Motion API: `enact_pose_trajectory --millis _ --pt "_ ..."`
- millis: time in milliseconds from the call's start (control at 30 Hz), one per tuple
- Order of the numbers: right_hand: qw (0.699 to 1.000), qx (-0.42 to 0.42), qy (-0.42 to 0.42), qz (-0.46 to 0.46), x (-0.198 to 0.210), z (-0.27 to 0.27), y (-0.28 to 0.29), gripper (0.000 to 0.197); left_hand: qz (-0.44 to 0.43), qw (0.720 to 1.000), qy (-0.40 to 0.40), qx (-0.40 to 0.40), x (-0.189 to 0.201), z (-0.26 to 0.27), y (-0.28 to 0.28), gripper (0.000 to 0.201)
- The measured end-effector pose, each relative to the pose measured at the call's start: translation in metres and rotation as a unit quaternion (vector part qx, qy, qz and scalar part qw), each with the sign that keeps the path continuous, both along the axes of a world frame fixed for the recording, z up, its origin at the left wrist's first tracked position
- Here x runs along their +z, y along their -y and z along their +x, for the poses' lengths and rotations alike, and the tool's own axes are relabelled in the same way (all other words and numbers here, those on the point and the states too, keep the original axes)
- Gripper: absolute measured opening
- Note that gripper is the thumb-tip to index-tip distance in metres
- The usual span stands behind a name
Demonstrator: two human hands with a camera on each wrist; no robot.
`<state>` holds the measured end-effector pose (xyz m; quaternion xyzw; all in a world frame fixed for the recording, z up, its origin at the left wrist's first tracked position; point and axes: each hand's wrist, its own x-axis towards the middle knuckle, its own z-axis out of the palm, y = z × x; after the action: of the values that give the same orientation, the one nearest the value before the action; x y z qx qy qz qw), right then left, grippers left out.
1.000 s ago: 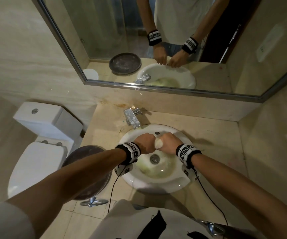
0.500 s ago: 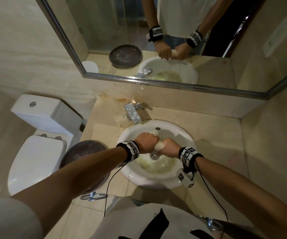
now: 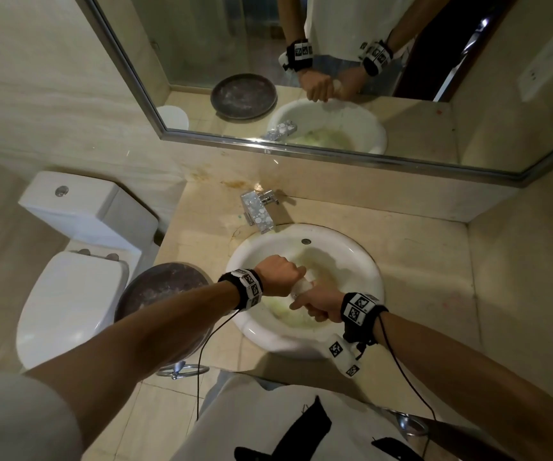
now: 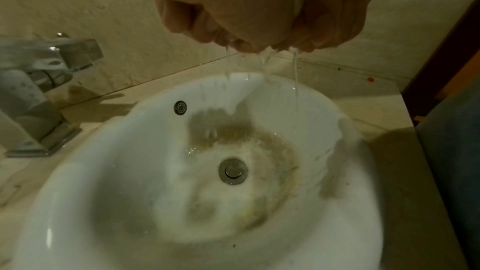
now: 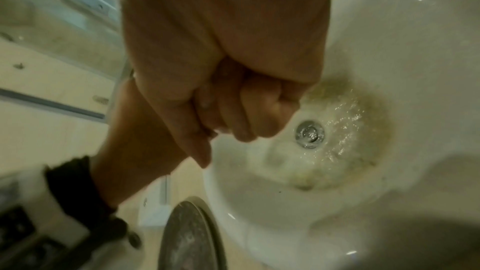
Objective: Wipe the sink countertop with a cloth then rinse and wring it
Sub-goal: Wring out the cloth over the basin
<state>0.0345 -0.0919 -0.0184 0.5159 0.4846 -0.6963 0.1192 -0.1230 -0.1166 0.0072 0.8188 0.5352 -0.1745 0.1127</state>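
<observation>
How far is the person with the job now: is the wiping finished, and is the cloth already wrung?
Wiping seems finished: nothing lies on the countertop, though stains remain near the faucet. In hand is the wringing: the left hand and the right hand grip the rolled cloth over the sink, and water streams from it. No water leaves the faucet, so rinsing looks done. Left: finish squeezing.

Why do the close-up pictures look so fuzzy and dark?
Left wrist view: dim, and the sink smears with motion blur. Right wrist view: the right hand is soft and out of focus. Head view: sharper, but walls bend from the wide lens.
</observation>
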Motion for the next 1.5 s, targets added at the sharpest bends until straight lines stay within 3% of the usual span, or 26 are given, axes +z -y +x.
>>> enact_pose_trajectory --millis 167,400,567,700,767,867,1033,1100,1200,1300,1433,1500 --pt "1.0 0.001 0.006 -0.006 0.003 -0.004 -0.001 0.03 -0.008 1.0 -0.001 0.013 0.002 -0.003 0.001 0.024" --pt "0.992 -0.043 0.019 0.115 -0.006 -0.012 0.001 0.024 -0.007 0.999 -0.042 0.022 0.008 -0.004 -0.008 0.026" --pt "0.974 0.075 0.042 0.212 0.004 -0.009 -0.009 0.019 0.0 0.998 -0.014 0.068 0.002 -0.006 -0.004 0.028" --pt "0.943 0.153 0.067 0.286 0.011 -0.001 -0.023 0.01 0.007 0.988 0.1 0.118 -0.004 -0.011 0.005 0.041" --pt "0.945 0.118 0.066 0.297 0.012 0.003 -0.031 0.014 0.009 0.965 0.202 0.165 -0.005 -0.015 0.011 0.051" --pt "0.951 0.034 0.06 0.301 0.013 0.007 -0.039 0.035 0.022 0.926 0.313 0.209 -0.002 -0.018 0.018 0.048" --pt "0.957 -0.047 0.032 0.283 0.016 0.004 -0.037 0.048 0.05 0.934 0.276 0.221 0.003 -0.021 0.026 0.049" --pt "0.972 -0.058 0.034 0.225 0.014 0.002 -0.037 0.048 0.074 0.932 0.272 0.228 0.005 -0.023 0.031 0.049" --pt "0.984 -0.14 -0.063 0.089 0.016 0.0 -0.035 0.042 0.097 0.914 0.306 0.248 0.006 -0.026 0.042 0.049" --pt "0.965 -0.209 -0.159 0.007 0.025 -0.004 -0.029 0.028 0.101 0.893 0.34 0.279 0.001 -0.037 0.058 0.043" --pt "0.964 -0.203 -0.145 0.089 0.025 -0.039 -0.008 0.018 0.115 0.862 0.379 0.315 -0.001 -0.058 0.084 0.028" --pt "0.962 -0.19 -0.161 0.113 0.025 -0.06 0.007 0.016 0.124 0.818 0.393 0.401 -0.002 -0.07 0.096 0.038"
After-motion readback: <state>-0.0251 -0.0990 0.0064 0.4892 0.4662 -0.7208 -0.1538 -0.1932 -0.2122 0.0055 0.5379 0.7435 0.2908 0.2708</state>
